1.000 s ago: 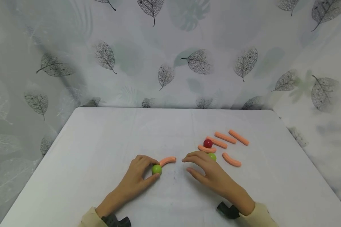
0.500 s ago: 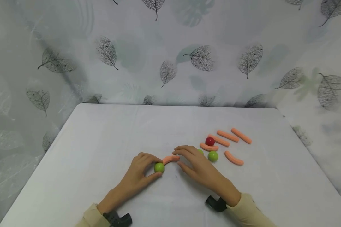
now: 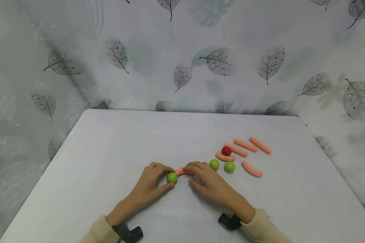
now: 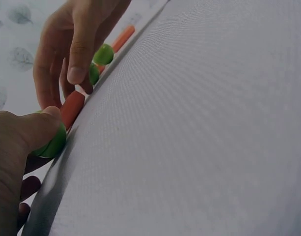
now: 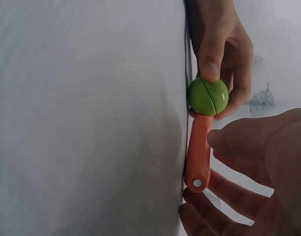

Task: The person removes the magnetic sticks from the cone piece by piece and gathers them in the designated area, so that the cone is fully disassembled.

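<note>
My left hand point(image 3: 150, 182) pinches a green ball point(image 3: 172, 178) between thumb and fingertips, low over the white table. The ball has a seam round it, seen in the right wrist view. Against its far right side sits the end of a curved orange rod point(image 5: 198, 152), whose other end face shows a pale round spot. My right hand point(image 3: 211, 185) reaches over that rod from the right, its fingers loosely bent. In the head view the index finger covers part of the rod, while the thumb stands apart from it on the near side.
Right of my right hand lie two more green balls point(image 3: 214, 164), a red ball point(image 3: 226, 151) and several orange rods point(image 3: 245, 145), some straight, some curved. The white table point(image 3: 124, 141) ends at a leaf-patterned curtain point(image 3: 158, 60) behind and at both sides.
My right hand has moved left, from beside the green balls to over the curved rod, uncovering those balls. My left hand keeps its pinch on the green ball. The head view has shifted slightly.
</note>
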`<move>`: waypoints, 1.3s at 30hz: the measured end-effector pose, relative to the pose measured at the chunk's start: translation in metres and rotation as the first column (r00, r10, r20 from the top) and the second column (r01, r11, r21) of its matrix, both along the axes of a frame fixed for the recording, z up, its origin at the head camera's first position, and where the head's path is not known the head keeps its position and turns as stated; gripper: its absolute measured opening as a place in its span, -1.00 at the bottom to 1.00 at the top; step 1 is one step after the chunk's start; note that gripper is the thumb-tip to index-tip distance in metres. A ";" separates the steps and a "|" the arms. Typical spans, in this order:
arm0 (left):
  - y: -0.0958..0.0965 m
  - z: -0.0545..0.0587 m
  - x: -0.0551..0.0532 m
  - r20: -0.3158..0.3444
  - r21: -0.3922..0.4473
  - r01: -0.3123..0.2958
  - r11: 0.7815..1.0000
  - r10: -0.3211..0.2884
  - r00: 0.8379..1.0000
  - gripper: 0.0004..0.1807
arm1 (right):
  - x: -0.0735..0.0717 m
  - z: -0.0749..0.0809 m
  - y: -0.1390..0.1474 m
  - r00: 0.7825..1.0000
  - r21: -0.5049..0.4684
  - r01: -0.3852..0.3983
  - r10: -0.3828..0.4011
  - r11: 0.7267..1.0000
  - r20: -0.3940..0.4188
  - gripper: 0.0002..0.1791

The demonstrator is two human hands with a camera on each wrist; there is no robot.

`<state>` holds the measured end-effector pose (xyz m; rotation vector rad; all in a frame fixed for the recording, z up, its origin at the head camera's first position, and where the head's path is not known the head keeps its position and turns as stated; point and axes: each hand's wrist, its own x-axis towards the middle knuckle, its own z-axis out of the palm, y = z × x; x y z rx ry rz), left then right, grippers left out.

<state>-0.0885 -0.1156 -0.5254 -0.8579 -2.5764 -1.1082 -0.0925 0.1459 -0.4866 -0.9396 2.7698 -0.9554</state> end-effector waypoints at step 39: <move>-0.001 -0.002 0.003 0.006 0.013 -0.057 0.998 0.057 0.998 -0.55 | 0.005 -0.003 0.000 0.999 -0.010 -0.049 0.049 0.999 0.011 -0.74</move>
